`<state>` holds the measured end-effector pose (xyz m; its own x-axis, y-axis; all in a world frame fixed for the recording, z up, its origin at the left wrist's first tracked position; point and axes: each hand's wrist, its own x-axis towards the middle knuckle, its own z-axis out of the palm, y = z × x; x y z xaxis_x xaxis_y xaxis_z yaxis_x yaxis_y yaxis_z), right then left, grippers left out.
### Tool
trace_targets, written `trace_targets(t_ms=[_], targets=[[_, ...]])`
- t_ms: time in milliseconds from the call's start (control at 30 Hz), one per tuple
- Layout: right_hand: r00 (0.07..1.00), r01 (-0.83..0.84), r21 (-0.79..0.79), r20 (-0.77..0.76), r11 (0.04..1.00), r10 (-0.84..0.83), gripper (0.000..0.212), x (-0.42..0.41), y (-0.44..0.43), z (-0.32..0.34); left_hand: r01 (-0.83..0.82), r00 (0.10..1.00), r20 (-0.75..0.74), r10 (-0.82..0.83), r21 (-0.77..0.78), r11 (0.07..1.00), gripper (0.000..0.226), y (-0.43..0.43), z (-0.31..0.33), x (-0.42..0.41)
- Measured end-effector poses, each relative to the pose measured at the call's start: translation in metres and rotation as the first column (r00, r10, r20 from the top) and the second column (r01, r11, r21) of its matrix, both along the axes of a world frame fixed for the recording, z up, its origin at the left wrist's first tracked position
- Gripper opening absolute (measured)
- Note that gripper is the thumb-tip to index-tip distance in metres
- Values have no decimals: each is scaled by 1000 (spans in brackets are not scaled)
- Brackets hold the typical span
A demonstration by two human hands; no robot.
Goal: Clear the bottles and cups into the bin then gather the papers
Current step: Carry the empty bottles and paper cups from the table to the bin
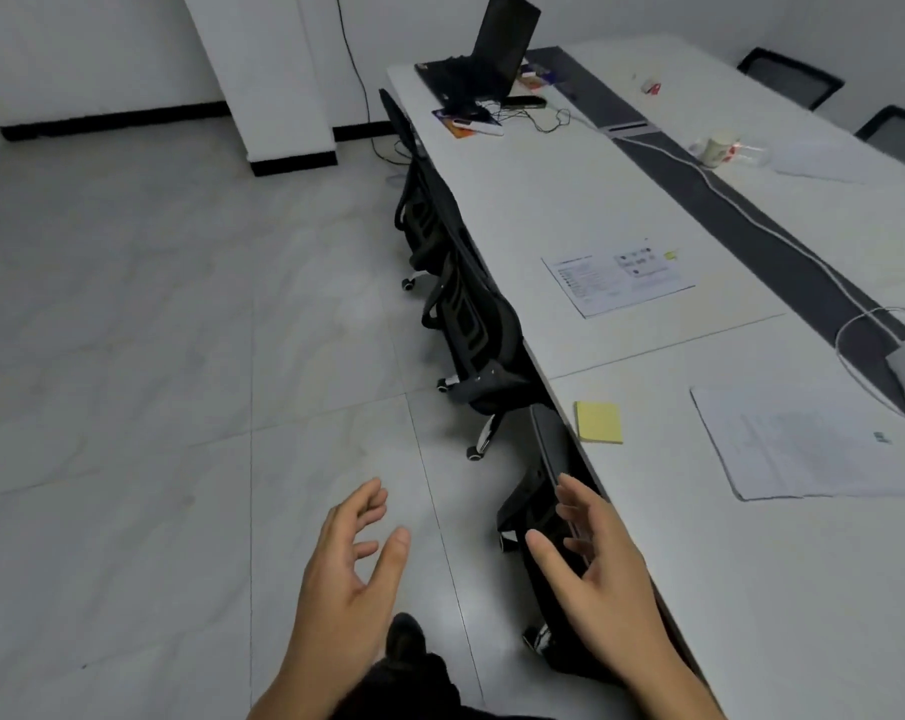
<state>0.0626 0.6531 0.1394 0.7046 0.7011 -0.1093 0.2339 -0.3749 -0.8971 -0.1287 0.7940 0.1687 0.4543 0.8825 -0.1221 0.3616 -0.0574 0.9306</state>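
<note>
Nearby, square yellow notepad (598, 422) lies on smooth white table (699, 589).

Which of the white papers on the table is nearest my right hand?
The faint-printed stack right of the yellow sticky-note pad; the boldly printed sheet lies farther from your right hand.
</note>
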Motion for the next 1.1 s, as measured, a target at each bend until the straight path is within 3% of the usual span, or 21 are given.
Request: trace_targets(t_ms=[233,433,667,867,1100], targets=[[933,359,20,-39,933,-359,58,60,86,5,341,937,-92,-337,38,939,43,165,23,121],[823,563,21,-109,826,-558,58,126,140,-21,496,863,-134,-487,34,868,44,237,13,237],[806,586,11,-106,810,-582,59,222,221,-23,585,800,-172,-575,12,811,43,301,17,340],[825,560,0,-88,828,-558,59,270,283,-19,543,832,-155,-533,32,839,43,363,22,380],[859,508,0,-70,861,-507,58,311,417,-12,457,884,-133,-448,43,889,44,488,15,393]])
